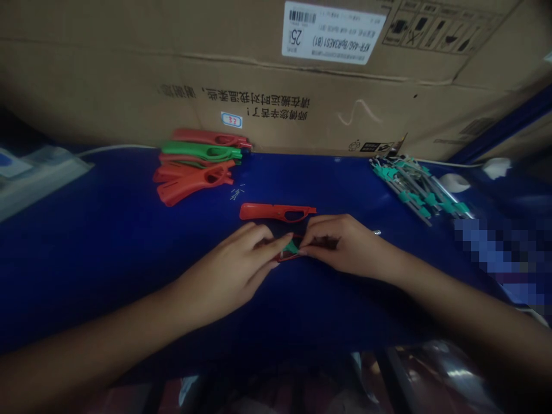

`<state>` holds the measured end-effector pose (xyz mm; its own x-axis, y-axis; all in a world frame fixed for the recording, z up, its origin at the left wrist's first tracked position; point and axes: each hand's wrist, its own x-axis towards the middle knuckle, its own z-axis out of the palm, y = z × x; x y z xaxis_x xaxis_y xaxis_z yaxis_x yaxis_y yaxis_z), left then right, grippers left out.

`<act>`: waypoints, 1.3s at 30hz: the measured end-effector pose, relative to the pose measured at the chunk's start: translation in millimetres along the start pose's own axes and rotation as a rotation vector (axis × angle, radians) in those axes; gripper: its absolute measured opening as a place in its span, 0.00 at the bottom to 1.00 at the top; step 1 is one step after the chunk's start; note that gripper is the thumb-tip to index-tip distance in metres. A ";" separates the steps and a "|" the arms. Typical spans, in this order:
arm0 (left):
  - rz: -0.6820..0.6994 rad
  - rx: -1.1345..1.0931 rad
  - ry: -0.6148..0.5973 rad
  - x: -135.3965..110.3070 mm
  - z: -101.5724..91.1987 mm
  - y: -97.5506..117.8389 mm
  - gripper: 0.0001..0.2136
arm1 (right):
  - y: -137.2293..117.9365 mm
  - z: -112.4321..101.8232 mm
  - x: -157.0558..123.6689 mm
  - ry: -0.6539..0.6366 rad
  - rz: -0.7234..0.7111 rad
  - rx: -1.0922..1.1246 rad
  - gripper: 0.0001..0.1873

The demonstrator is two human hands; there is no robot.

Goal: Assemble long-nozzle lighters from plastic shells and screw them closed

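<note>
My left hand (235, 264) and my right hand (340, 241) meet at the middle of the blue table (107, 241). Both are closed on a red plastic handle shell with a small green piece (291, 248) pinched between the fingertips; most of the shell is hidden under my fingers. A second red handle shell (276, 211) lies flat on the table just beyond my hands, apart from them. A small screw (377, 233) lies by my right hand.
A stack of red and green handle shells (196, 164) sits at the back left, with tiny pins (236, 192) beside it. Metal rods with green parts (416, 187) lie in a heap at the back right. A large cardboard box (259, 75) walls the far edge.
</note>
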<state>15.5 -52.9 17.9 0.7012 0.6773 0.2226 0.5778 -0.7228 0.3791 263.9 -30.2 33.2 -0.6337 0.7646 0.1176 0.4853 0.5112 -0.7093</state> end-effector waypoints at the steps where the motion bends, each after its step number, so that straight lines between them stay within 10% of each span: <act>1: -0.008 -0.019 0.023 -0.5 0.8 -0.6 0.20 | -0.2 0.5 0.1 0.008 -0.004 0.004 0.04; 32: 0.045 0.178 0.010 -0.9 -4.9 1.9 0.12 | -8.3 -7.3 2.6 -0.053 0.061 -0.070 0.06; 39: 0.034 0.108 0.083 -1.8 -3.7 -7.8 0.15 | 16.2 -59.6 -0.6 0.332 0.272 -0.648 0.13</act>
<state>8.2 -48.0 17.9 0.6869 0.6578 0.3091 0.5988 -0.7532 0.2722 308.0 1.0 63.0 -0.2774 0.9213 0.2724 0.9182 0.3376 -0.2070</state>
